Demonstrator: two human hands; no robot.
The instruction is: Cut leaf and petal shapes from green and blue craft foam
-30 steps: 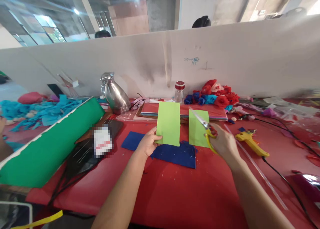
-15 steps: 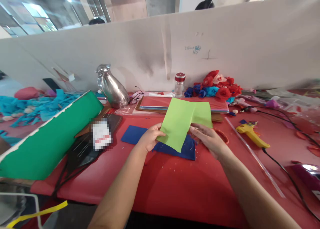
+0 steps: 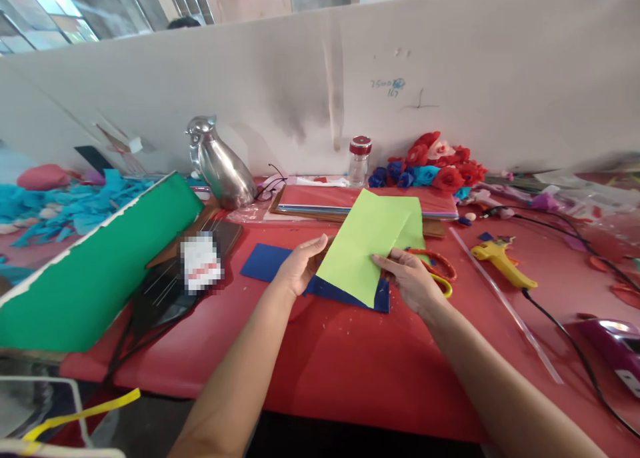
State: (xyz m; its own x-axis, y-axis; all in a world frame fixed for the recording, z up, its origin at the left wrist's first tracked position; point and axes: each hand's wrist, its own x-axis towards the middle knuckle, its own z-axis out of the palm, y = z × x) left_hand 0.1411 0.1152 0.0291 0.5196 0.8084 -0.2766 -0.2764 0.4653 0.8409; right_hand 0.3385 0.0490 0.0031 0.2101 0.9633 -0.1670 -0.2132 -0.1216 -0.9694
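My right hand (image 3: pixel 410 278) grips a light green sheet (image 3: pixel 365 245) by its lower right side, thumb on top and fingers behind. The sheet is tilted above the table. At its left edge is my left hand (image 3: pixel 301 265), thumb stretched up off the sheet and fingers apart, partly behind the edge. Another light green sheet (image 3: pixel 414 219) shows behind the held one. Under the hands lie flat dark blue pieces (image 3: pixel 266 261). Scissors (image 3: pixel 443 269) with orange and yellow handles rest beside my right hand, their blades hidden.
A yellow glue gun (image 3: pixel 503 261) with a cord and a clear stick (image 3: pixel 505 305) lie right. Behind are stacked sheets (image 3: pixel 313 201), a glass jar (image 3: pixel 359 161), a steel jug (image 3: pixel 223 168) and fabric flowers (image 3: pixel 445 168). A green board (image 3: pixel 110 265) leans left.
The held sheet has turned clockwise and shifted slightly right. My left thumb has come off the sheet, while my right thumb now presses on its face. The scissors' handles show more.
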